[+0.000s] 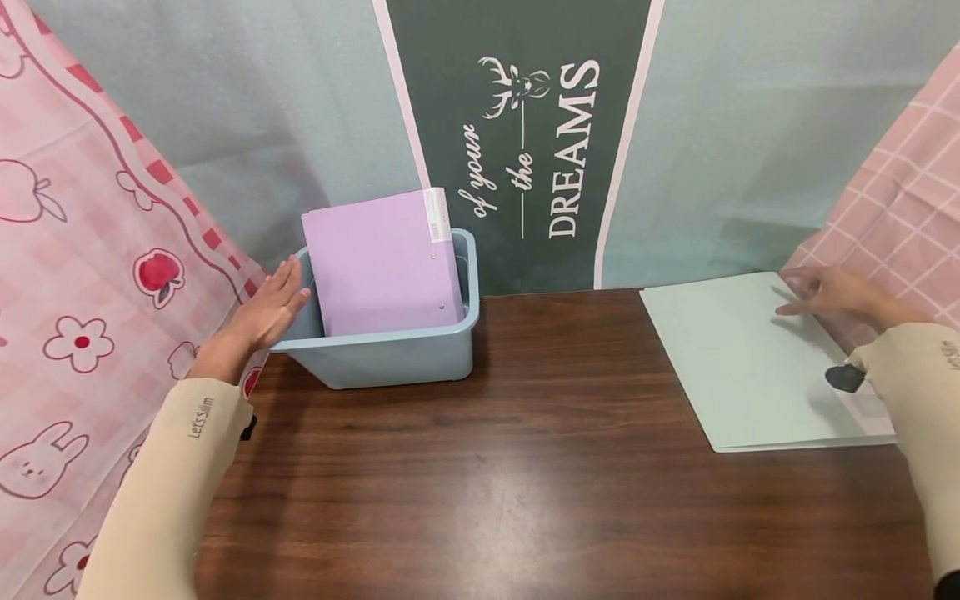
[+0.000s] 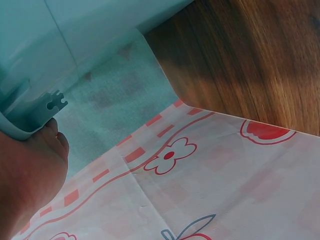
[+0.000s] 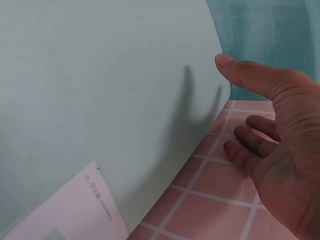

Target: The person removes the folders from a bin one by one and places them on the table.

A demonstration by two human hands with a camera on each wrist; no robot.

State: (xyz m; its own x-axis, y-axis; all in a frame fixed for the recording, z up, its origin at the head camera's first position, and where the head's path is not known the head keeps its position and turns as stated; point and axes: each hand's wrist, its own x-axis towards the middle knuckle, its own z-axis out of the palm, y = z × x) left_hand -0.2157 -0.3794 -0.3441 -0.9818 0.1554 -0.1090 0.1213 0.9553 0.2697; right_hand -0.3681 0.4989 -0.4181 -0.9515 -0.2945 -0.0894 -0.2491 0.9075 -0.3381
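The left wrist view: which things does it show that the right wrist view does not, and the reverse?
Only the left wrist view shows the left grip at the rim of the blue bin, the brown wooden table and the pink flowered cloth. Only the right wrist view shows the right grip, the pale green folder and the pink checked cloth. Both share the blue-green backdrop cloth.

The dark brown, wood-grained surface point(image 1: 480, 500) carries a light blue bin point(image 1: 382, 360) and, well to the right of that bin, a pale green folder point(image 1: 742, 367) lying on its broad side.
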